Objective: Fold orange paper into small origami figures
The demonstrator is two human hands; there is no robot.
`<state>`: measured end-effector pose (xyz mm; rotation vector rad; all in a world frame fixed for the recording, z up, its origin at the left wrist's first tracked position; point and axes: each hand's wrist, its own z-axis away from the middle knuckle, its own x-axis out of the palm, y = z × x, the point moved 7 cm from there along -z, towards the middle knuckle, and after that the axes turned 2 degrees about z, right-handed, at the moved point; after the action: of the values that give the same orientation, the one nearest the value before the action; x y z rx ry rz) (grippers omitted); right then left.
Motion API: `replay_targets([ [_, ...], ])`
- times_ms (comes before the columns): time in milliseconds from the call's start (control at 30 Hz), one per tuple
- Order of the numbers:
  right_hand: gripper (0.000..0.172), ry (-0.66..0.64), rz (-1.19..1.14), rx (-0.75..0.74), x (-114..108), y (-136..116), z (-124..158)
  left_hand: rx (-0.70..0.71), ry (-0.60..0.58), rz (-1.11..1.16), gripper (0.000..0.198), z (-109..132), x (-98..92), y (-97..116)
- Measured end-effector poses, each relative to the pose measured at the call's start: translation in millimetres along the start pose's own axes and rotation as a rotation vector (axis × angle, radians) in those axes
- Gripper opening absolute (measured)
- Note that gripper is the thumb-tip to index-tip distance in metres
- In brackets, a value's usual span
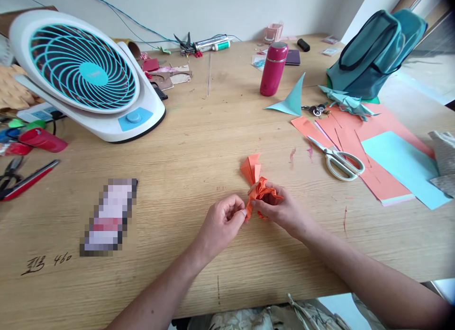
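Note:
An orange folded paper figure (256, 182) rests on the wooden table (199, 145) near its middle, with a fanned flat end pointing away from me. My left hand (223, 222) pinches the figure's near tip between thumb and fingers. My right hand (280, 209) is curled around the crumpled middle of the same figure, fingers closed on it. Both forearms come in from the bottom edge.
White-handled scissors (339, 162) lie on orange and teal paper sheets (387, 159) at right. A teal paper cone (292, 102), a magenta flask (273, 68) and a teal backpack (373, 50) stand behind. A white-teal fan (85, 76) fills the left; a blurred-out flat object (109, 216) lies front left.

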<state>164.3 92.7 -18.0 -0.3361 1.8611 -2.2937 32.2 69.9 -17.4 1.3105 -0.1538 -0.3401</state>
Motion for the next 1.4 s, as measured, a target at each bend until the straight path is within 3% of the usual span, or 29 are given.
replay_targets([
  [133, 0.026, 0.060, -0.041, -0.006, -2, 1, 1, -0.005, 0.057, 0.001, 0.010, -1, -0.7, -4],
  [333, 0.019, -0.186, -0.024, 0.004, 11, -8, 5, 0.027, 0.132, -0.131, 0.005, 0, -5.6, -3],
  [533, 0.014, -0.043, 0.001, 0.039, -1, -2, 3, 0.256, 0.170, -0.293, 0.011, 7, -2.8, 14],
  [633, 0.019, -0.059, -0.046, 0.083, -1, 3, 3, 0.423, 0.204, -0.455, 0.024, 12, -1.4, 25],
  [800, 0.029, -0.066, -0.110, 0.156, -5, 6, 2, 0.718, 0.219, -0.690, 0.020, 23, 1.9, 44],
  [900, 0.033, -0.059, -0.163, 0.184, -5, 7, 2, 0.797, 0.222, -0.730, 0.022, 27, 2.2, 48],
  [1100, 0.036, -0.081, -0.177, 0.161, -4, 6, 3, 0.804, 0.200, -0.762, 0.016, 28, 3.5, 48],
  [1400, 0.024, -0.155, -0.214, 0.096, -1, 9, 7, 0.632, 0.294, -0.471, 0.021, 23, -7.4, 43],
])
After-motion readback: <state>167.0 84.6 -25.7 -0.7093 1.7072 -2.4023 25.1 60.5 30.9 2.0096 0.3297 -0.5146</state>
